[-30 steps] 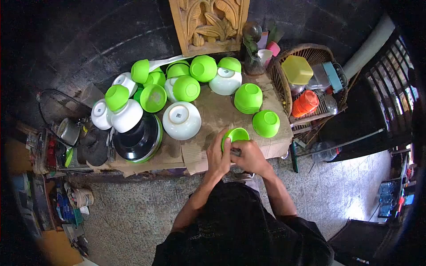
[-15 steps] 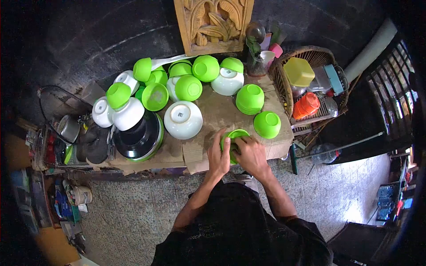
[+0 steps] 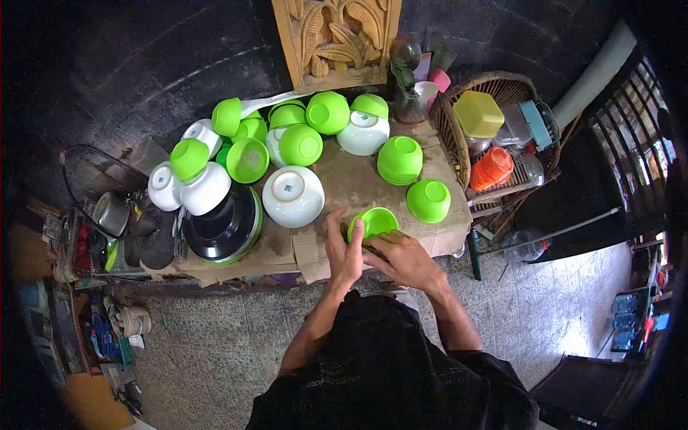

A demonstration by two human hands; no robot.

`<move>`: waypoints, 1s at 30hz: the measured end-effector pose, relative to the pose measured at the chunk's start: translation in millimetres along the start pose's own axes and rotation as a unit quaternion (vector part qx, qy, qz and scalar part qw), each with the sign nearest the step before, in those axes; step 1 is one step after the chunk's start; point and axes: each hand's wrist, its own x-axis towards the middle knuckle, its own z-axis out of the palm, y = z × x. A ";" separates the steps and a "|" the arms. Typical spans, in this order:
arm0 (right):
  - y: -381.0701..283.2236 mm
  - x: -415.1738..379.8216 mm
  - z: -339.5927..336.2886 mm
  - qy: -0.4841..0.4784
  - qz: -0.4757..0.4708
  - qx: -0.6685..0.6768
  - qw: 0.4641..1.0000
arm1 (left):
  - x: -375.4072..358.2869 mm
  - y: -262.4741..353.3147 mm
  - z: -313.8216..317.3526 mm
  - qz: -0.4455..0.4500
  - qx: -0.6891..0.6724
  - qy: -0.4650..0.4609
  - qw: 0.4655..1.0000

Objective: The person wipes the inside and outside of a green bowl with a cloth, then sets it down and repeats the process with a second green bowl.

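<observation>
Between my two hands, near the table's front edge, is a small green bowl (image 3: 380,219) with its open side facing up toward me. My left hand (image 3: 345,251) grips its left side, the thumb at the rim. My right hand (image 3: 408,259) holds the near right side, its fingers bent over the rim and partly hiding the bowl. Just beyond, to the right, an upside-down green bowl (image 3: 428,201) and a stack of green bowls (image 3: 400,159) sit on the cardboard. A large white bowl (image 3: 293,201) lies upside down to the left.
More green and white bowls pile up at the back left, beside a round black-topped container (image 3: 221,226). A wicker basket (image 3: 459,168) with plastic containers stands at the right. The carved wooden panel (image 3: 337,43) leans on the dark wall. Cardboard (image 3: 351,179) covers the table.
My right hand's fingers have come out of the bowl's inside to its near right rim. The bowl now tilts more toward me. The camera view has shifted slightly.
</observation>
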 end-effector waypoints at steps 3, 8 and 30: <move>-5.1 -2.2 -8.0 -0.004 -0.041 0.005 0.999 | 4.6 -11.8 2.5 -0.003 -0.042 0.016 0.999; -5.0 -0.9 -7.8 0.040 -0.098 -0.068 0.992 | 10.7 -18.1 -4.4 -0.099 -0.175 -0.055 0.978; 30.4 16.9 18.1 0.434 0.172 0.378 0.799 | 13.6 -31.7 -1.3 -0.344 -0.607 -0.160 0.699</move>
